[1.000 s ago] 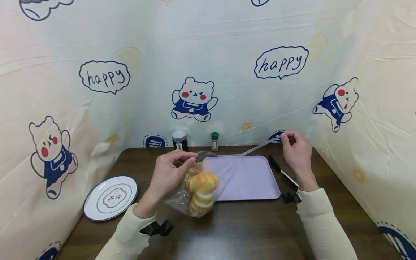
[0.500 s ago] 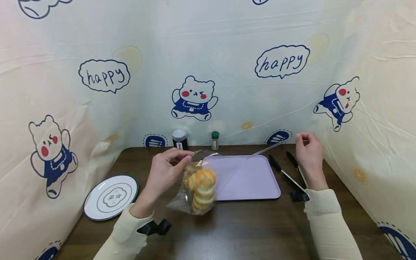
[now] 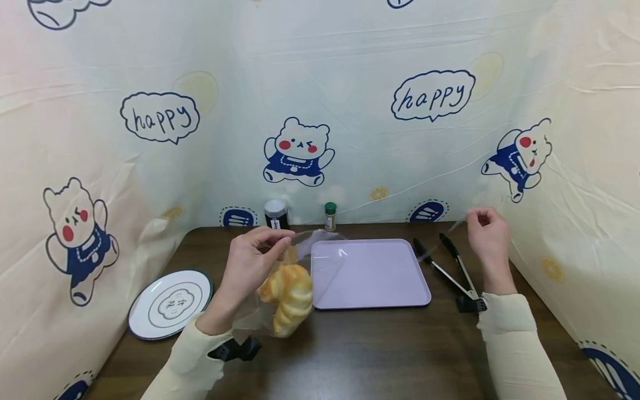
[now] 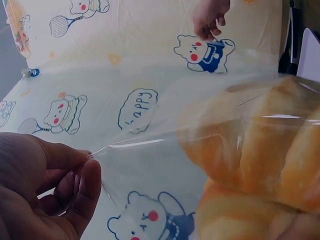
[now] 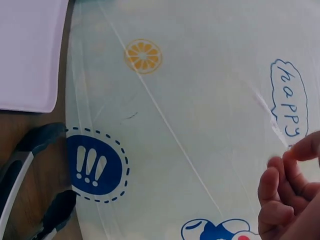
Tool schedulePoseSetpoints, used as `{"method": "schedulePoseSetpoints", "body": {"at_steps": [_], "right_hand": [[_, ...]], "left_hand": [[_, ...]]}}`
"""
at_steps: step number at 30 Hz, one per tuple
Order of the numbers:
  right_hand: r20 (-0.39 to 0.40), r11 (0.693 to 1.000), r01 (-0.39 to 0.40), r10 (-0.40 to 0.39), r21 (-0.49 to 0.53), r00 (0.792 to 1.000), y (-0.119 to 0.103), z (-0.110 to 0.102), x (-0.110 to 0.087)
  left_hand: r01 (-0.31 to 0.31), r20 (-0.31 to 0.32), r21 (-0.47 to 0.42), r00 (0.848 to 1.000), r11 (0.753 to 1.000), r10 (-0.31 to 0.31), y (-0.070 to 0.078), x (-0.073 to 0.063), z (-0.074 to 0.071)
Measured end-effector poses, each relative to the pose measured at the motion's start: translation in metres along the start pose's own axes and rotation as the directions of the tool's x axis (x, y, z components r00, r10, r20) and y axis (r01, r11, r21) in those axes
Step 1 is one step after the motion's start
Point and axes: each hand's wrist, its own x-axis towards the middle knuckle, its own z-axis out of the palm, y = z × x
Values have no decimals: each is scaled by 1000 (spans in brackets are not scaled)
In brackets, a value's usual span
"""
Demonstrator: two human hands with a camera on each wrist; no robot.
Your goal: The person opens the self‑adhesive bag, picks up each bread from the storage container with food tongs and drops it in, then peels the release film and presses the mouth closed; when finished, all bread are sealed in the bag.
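My left hand (image 3: 250, 264) pinches the edge of a clear plastic bag (image 4: 135, 144) between thumb and index finger. Inside it, bread rolls (image 3: 292, 300) with ridged, golden tops hang low over the table's left-middle. To the far right, my right hand (image 3: 490, 241) is raised and pinches a thin clear plastic strip (image 3: 456, 225), whose loose end trails down to the left. The right wrist view shows that strip (image 5: 272, 117) against the printed cloth. The bag overlaps the left edge of a lilac tray (image 3: 385, 272) in the head view.
Black-tipped metal tongs (image 3: 448, 244) lie right of the tray, partly below my right wrist. A white plate (image 3: 145, 325) with a dark rim lies at the left. A grey-lidded jar (image 3: 276, 214) and a green-capped shaker (image 3: 330, 216) stand at the back, before the cloth.
My right hand has moved right with the strip, which stretched toward the bag and now hangs loose from the fingers. The bag with the bread has swung left; my left hand shifted slightly left.
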Motion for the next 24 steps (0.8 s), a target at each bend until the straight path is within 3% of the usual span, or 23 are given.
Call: {"method": "schedulePoseSetpoints", "body": {"at_steps": [5, 9, 14, 18, 24], "right_hand": [[136, 999, -3, -2, 35, 991, 2, -10, 2], [244, 998, 25, -11, -53, 970, 6, -11, 4], [377, 964, 130, -35, -230, 925, 19, -6, 10], [468, 932, 197, -34, -304, 883, 32, 3, 14], [528, 890, 179, 78, -418, 845, 59, 14, 18]], "left_hand": [[3, -21, 32, 1000, 999, -3, 0, 0, -4], [54, -14, 20, 998, 998, -54, 0, 0, -6], [73, -2, 15, 997, 997, -73, 1, 0, -6], [64, 1, -4, 998, 998, -64, 1, -1, -4], [81, 30, -44, 996, 996, -80, 2, -2, -4]]}}
